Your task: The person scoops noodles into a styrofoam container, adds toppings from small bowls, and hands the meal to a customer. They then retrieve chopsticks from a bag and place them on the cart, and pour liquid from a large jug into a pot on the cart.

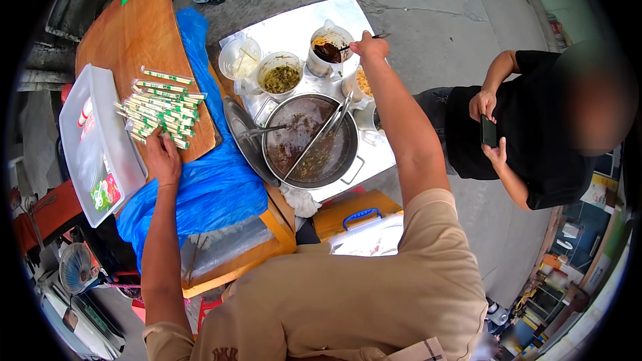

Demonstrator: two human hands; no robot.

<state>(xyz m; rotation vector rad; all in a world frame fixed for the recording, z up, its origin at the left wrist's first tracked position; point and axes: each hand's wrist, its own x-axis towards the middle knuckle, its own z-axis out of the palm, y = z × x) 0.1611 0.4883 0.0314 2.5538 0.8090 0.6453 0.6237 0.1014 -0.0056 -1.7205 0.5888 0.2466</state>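
Observation:
My left hand (164, 158) lies at the near edge of a pile of wrapped disposable chopsticks (160, 105) on a wooden board. Its fingertips touch the packets; whether they pinch one is unclear. My right hand (371, 47) grips the handle of a dark spoon (344, 49). The spoon's other end reaches into a pitcher of dark sauce (327, 52) on a metal-topped table (296, 21). Closer to me is a divided steel pot of broth (311, 140), with one ladle (261, 131) in its left half and metal utensils (341, 113) at the divider.
Chopped greens fill a tub (279, 91) beside a white tub (239, 59). Blue plastic sheeting (210, 185) drapes near a plastic bin (108, 135). A pot lid (246, 133) leans against the pot. At right stands a person (526, 120) holding a phone (488, 131).

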